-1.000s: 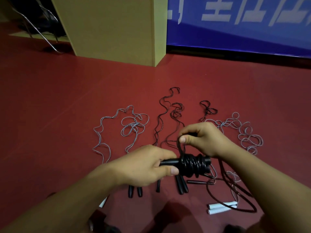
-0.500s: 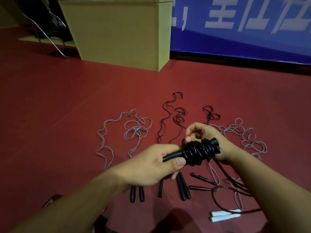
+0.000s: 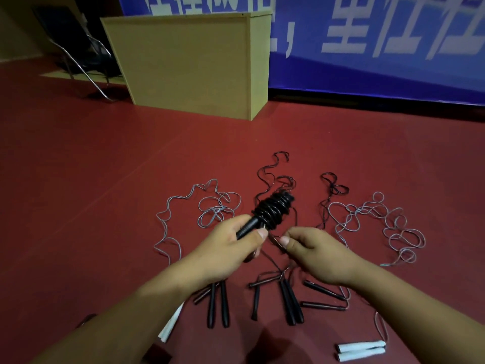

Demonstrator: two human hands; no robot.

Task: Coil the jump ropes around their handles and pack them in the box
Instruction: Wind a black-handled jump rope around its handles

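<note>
My left hand (image 3: 231, 245) grips a pair of black handles with a thick coil of black rope (image 3: 274, 210) wound around their upper part, tilted up and to the right. My right hand (image 3: 315, 249) sits just right of it, thumb and finger pinching the loose end of that rope. On the red floor lie several uncoiled ropes: a grey rope (image 3: 210, 208) at left, a black rope (image 3: 273, 172) in the middle, another grey rope (image 3: 388, 222) at right. Black handles (image 3: 217, 303) and more black handles (image 3: 291, 303) lie below my hands.
A tan wooden box (image 3: 194, 64) stands at the back, against a blue banner (image 3: 380, 40). White handles (image 3: 360, 350) lie at the lower right, another white handle (image 3: 170, 325) at lower left. A metal chair frame (image 3: 78, 64) is at far left.
My left hand has tilted the coiled handles from level to pointing up and away. My right hand came off the coil's end and dropped below it, pinching the rope's tail.
</note>
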